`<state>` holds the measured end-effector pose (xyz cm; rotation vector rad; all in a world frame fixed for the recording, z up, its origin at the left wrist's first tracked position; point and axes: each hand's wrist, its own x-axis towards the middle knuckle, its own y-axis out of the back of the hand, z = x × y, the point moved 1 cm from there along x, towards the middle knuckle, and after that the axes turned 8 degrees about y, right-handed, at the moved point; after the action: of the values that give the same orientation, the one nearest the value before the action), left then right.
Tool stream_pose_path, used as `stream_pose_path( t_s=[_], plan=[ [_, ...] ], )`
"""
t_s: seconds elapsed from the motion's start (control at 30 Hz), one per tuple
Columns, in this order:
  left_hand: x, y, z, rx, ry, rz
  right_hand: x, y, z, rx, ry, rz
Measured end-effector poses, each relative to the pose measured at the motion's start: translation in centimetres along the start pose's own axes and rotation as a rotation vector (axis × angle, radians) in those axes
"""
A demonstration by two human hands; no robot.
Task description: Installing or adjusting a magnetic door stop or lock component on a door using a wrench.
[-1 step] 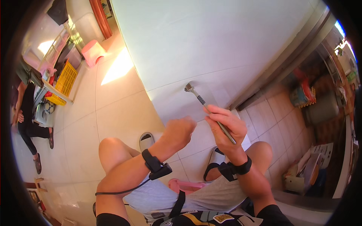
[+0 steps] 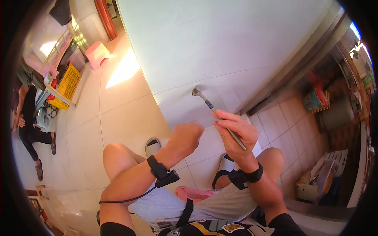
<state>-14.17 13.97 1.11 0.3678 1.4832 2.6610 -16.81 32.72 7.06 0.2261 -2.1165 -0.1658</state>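
Between the thumb and fingers of my right hand (image 2: pixel 238 129) is a slim metal tool (image 2: pixel 209 104) with a dark ridged band. Its small toothed head (image 2: pixel 195 91) points up and to the left, in front of the pale wall (image 2: pixel 220 47) and close to its lower part; whether it touches is unclear. My left hand (image 2: pixel 185 137) is closed in a fist, left of the tool and apart from it. Its curled fingers are partly hidden and slightly blurred, so anything inside cannot be seen.
A pink stool (image 2: pixel 97 54) and a yellow crate (image 2: pixel 71 82) stand at the far left, near another person's legs (image 2: pixel 29 126). Beside the right doorway rises a metal frame (image 2: pixel 291 70). A box of assorted items (image 2: pixel 321 179) lies at the right.
The tool's head has turned or shifted very slightly left. Both hands stay in almost the same place.
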Motion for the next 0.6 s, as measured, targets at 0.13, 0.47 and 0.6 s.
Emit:
stream_pose_path(
  t_s=[0.13, 0.47, 0.6],
  plan=[
    [-0.1, 2.6, 0.5, 0.065, 0.099, 0.267, 1.3, 1.5, -1.2, 0.042, -0.04, -0.048],
    [1.1, 10.5, 0.5, -0.107, -0.077, 0.939, 1.6, 2.8, 0.0, 0.269, -0.192, 0.081],
    [1.9, 9.3, 0.0, -0.08, -0.145, 0.926, 1.5, 2.7, -0.2, 0.241, -0.16, 0.037]
  ],
)
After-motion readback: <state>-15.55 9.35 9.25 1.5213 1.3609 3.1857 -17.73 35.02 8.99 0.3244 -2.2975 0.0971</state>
